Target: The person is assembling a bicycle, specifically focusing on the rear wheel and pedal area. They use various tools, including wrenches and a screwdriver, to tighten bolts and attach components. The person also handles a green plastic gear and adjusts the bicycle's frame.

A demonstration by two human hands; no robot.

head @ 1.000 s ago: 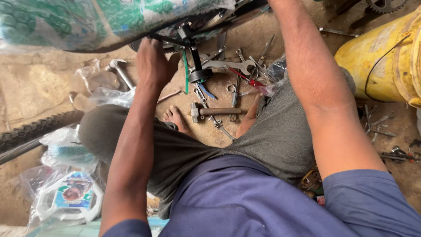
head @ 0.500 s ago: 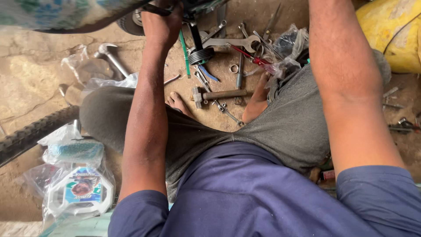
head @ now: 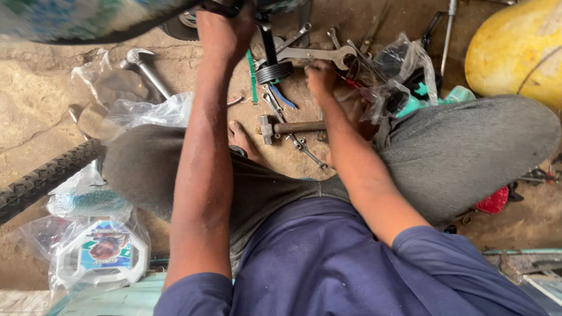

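Note:
My left hand (head: 225, 29) reaches up to the top edge and is closed around a dark part of a bicycle (head: 234, 8). A black rod with a coiled spring (head: 271, 61) hangs just right of it. My right hand (head: 321, 76) is down in a pile of tools on the dirt, fingers curled beside a large steel wrench (head: 316, 54) and a red-handled tool (head: 350, 82). Whether it grips anything is hidden. A hammer (head: 293, 127) lies just below that hand, between my crossed legs.
Small spanners (head: 305, 147), blue-handled pliers (head: 282, 96) and a green strip (head: 252, 76) lie on the ground. A crumpled plastic bag (head: 401, 61) sits at the right, a yellow container (head: 521, 50) beyond. A tyre (head: 44, 178) and plastic packets (head: 99, 257) are at the left.
My right arm has come down from the top right edge to the tool pile. My left hand stays up on the bicycle part. The view has shifted slightly.

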